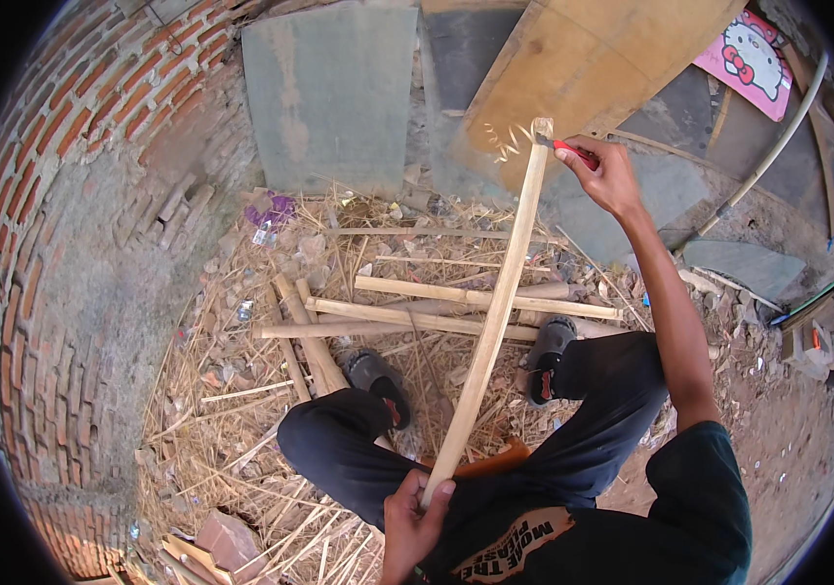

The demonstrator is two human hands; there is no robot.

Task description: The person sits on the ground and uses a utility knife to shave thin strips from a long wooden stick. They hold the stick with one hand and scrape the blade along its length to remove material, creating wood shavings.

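Note:
A long pale bamboo strip (495, 331) slants from my lap up to the far middle of the view. Its near end is gripped by my left hand (415, 517), fingers wrapped round it with the thumb on top. At the far end my right hand (604, 175) is closed on a red-handled knife (573, 154). The knife's blade rests against the strip's right edge close to the tip; part of the blade is hidden. Thin curled shavings (505, 146) hang off the left side of that end.
Several bamboo pieces (417, 317) lie crosswise on straw-littered ground (212, 400) by my shoes (376, 375). A brick wall (56, 195) rises on the left. Boards (329, 97) lean at the back, beside a pink picture panel (749, 60) and a pale pole (768, 156).

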